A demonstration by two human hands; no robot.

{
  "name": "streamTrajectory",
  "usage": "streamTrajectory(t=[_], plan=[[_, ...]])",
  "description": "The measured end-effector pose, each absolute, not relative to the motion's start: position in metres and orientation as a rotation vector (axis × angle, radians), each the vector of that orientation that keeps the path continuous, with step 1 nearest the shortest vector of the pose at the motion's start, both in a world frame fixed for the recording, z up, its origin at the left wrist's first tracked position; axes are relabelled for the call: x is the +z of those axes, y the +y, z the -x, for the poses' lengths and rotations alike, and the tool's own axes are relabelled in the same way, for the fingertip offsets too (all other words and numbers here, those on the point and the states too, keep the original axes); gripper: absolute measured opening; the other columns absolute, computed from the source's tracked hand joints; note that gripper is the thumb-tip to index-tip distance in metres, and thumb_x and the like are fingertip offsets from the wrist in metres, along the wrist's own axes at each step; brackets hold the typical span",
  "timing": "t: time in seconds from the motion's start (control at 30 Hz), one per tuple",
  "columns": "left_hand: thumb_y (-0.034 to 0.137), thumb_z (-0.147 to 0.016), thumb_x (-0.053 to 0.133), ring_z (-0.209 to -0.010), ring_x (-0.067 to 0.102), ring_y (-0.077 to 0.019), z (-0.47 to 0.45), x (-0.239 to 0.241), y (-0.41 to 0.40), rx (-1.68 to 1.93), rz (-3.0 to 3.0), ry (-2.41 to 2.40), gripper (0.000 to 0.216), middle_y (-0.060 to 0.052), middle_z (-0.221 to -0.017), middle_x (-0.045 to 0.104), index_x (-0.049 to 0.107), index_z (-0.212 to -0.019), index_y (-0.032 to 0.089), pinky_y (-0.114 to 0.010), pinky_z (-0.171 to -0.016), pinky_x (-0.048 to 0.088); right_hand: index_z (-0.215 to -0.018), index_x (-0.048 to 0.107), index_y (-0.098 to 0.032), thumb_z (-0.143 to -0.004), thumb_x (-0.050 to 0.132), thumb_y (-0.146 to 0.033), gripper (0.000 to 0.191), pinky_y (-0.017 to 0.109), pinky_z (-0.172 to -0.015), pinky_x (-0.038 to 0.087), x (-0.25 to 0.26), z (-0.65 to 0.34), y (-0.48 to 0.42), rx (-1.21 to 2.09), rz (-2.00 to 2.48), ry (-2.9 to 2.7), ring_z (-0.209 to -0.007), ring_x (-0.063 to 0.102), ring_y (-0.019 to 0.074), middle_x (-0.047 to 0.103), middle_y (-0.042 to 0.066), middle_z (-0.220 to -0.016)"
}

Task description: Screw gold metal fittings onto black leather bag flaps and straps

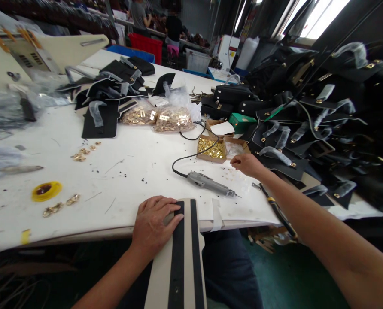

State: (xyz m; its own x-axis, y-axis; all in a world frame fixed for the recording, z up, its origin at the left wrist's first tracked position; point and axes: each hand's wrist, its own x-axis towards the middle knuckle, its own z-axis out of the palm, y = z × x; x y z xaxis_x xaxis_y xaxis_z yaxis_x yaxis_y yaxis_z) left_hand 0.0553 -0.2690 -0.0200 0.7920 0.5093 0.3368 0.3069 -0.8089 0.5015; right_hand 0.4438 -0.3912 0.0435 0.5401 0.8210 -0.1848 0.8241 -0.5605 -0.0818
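Note:
My left hand (pixel 154 223) lies flat, fingers spread, on a cream panel with black stripes (pixel 181 257) that hangs over the table's front edge. My right hand (pixel 247 164) reaches out to the right, its fingers pinched together over small gold parts scattered on the white table (pixel 130 163), just in front of a cardboard box of gold fittings (pixel 211 149). What the fingers pinch is too small to make out. A grey electric screwdriver (pixel 209 183) with a black cord lies between the two hands.
Bags of gold hardware (pixel 174 119), black leather pieces (pixel 104 98), and a heap of black bag parts (pixel 323 120) at right. A yellow tape roll (pixel 46 190) and loose gold fittings (pixel 58 207) sit at left. People stand at the far back.

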Motion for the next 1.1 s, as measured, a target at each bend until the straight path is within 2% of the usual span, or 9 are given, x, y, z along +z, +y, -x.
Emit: streamTrajectory(t=[0.17, 0.37, 0.8, 1.1], plan=[[0.032, -0.087, 0.074, -0.114, 0.062, -0.0282, -0.056, -0.021, -0.268, 0.655, -2.559, 0.607, 0.013, 0.002, -0.115, 0.077, 0.076, -0.100, 0.031, -0.047, -0.098, 0.041, -0.098, 0.079, -0.024, -0.088, 0.058, -0.030, 0.024, 0.025, -0.072, 0.044, 0.037, -0.436, -0.396, -0.195, -2.759, 1.386, -0.093, 0.069, 0.0198, 0.079, 0.004, -0.103], [0.032, -0.087, 0.075, -0.113, 0.063, -0.0278, -0.055, -0.021, -0.268, 0.663, -2.556, 0.610, 0.013, 0.001, -0.114, 0.077, 0.076, -0.099, 0.030, -0.047, -0.097, 0.041, -0.097, 0.081, -0.030, -0.084, 0.059, -0.037, 0.027, 0.028, -0.066, 0.042, 0.034, -0.426, -0.390, -0.129, -2.709, 1.260, -0.092, 0.069, 0.0241, 0.079, 0.004, -0.100], [0.031, -0.087, 0.075, -0.112, 0.063, -0.0277, -0.055, -0.023, -0.268, 0.695, -2.549, 0.595, 0.012, 0.002, -0.114, 0.077, 0.076, -0.099, 0.031, -0.047, -0.097, 0.042, -0.098, 0.080, -0.025, -0.089, 0.051, -0.030, 0.031, 0.030, -0.073, 0.045, 0.025, -0.414, -0.382, -0.040, -2.570, 1.235, -0.094, 0.070, 0.0265, 0.078, 0.010, -0.102], [0.032, -0.088, 0.074, -0.114, 0.062, -0.0281, -0.054, -0.023, -0.268, 0.685, -2.540, 0.597, 0.012, 0.001, -0.116, 0.077, 0.075, -0.100, 0.031, -0.047, -0.098, 0.042, -0.108, 0.077, -0.029, -0.094, 0.048, -0.033, 0.033, 0.029, -0.073, 0.044, 0.021, -0.417, -0.376, -0.008, -2.599, 1.216, -0.097, 0.069, 0.0242, 0.078, 0.006, -0.110]])
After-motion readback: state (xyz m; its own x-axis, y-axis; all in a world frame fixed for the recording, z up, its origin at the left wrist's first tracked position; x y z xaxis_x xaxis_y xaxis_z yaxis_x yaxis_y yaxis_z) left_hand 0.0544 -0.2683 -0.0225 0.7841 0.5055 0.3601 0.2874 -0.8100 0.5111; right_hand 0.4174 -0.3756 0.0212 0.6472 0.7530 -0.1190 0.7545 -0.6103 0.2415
